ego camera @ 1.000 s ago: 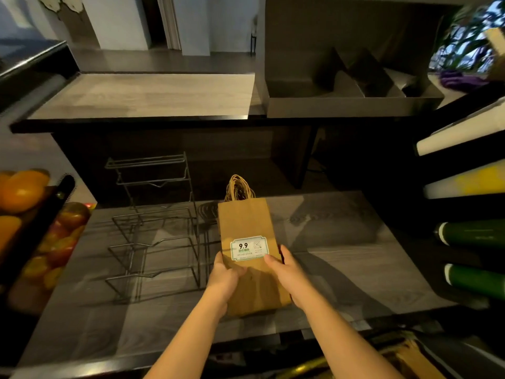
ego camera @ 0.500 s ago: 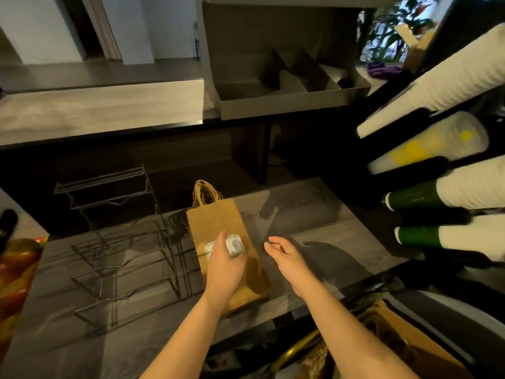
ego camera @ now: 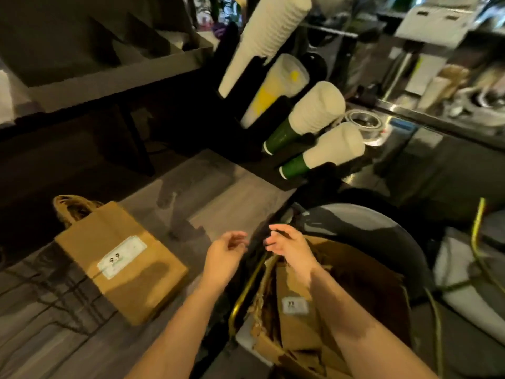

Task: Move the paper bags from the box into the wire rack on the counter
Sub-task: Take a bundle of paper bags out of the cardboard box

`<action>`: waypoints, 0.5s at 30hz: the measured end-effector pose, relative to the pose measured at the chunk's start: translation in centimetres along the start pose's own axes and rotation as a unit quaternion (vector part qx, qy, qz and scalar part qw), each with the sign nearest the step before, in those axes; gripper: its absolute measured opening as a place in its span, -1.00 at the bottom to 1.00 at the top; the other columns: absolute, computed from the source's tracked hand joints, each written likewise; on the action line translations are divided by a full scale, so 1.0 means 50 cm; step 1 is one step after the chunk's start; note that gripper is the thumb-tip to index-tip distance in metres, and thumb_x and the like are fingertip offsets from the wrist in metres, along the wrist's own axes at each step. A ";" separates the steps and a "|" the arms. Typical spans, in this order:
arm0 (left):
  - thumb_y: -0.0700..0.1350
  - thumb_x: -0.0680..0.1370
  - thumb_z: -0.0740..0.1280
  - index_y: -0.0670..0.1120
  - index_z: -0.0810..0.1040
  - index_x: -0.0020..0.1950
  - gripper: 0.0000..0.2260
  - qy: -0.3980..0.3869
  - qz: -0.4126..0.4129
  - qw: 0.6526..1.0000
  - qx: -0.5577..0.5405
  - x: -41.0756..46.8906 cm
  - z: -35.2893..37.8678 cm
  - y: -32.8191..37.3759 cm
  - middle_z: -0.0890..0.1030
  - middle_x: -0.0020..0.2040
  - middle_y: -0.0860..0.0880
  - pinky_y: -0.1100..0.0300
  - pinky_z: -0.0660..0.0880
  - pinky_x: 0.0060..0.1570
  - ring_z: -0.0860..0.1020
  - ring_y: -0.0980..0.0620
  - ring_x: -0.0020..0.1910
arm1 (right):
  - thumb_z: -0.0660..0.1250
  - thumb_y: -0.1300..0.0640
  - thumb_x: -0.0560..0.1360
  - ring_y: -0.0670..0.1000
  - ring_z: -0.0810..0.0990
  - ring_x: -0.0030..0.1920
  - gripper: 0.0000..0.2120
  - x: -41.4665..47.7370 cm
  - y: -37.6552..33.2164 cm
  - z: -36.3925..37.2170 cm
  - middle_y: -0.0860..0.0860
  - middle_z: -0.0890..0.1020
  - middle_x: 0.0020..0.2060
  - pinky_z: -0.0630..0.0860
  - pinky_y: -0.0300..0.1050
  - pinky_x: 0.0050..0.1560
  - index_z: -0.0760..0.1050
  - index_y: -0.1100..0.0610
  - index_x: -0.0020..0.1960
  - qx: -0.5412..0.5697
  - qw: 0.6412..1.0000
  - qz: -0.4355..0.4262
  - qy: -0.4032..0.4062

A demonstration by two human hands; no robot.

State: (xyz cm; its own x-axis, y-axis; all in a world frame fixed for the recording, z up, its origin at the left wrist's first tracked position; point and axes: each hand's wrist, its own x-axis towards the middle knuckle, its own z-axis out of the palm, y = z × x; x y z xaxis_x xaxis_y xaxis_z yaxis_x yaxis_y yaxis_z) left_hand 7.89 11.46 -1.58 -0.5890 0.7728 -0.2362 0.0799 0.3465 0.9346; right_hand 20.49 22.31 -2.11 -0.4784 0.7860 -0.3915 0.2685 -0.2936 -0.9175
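1. Step in hand: judged a reach for the next bag. Both hands hang empty over the box, one bag already out on the counter (ego camera: 218,192).
2. Left hand (ego camera: 226,255): above the counter edge, fingers loosely curled, grasping nothing.
3. Right hand (ego camera: 292,247): just beside the left, over the near rim of the box, fingers loosely curled, grasping nothing.
4. Bag (ego camera: 120,258): brown paper, lying flat on the counter at left, white label up, twine handles at the far end. Well apart from both hands.
5. Box (ego camera: 273,348): cardboard, torn flaps, below and right of the counter edge. Holds brown bags standing on end; one labelled bag (ego camera: 295,305) faces the camera.
6. Next move, as judged: lower the fingers into the box, pinch the top edge of the labelled bag, lift it clear of the flaps, then carry it left to the rack.
7. Rack (ego camera: 54,294): only thin dark lines at lower left, under and beside the flat bag. Wire cannot be told from shadow, nor whether the bag sits in a slot or merely on the counter.
8. Hidden or unclear: bag count in the box; their handles; the box's near end, cut off by the frame edge and covered by the right forearm. The whole view is smeared.
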 end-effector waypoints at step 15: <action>-0.27 0.57 0.27 -0.05 0.57 0.12 -0.80 -0.127 -0.109 0.986 0.002 -0.032 0.244 -0.032 0.63 -0.02 0.00 0.21 0.53 0.00 0.60 0.08 0.00 | 0.22 0.17 0.61 0.06 0.66 -0.01 -0.80 -0.065 0.185 -0.272 0.11 0.66 -0.03 0.58 -0.05 0.07 0.52 0.04 0.20 0.029 0.989 0.088 0.118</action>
State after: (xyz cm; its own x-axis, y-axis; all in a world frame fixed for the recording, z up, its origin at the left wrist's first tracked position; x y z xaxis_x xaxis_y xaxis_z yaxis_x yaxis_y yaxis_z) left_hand 18.53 16.14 -5.94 -0.3716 0.7881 -0.4907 -0.0232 0.5205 0.8535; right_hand 35.92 24.44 -8.34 -0.2184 0.8227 -0.5249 0.2791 -0.4628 -0.8414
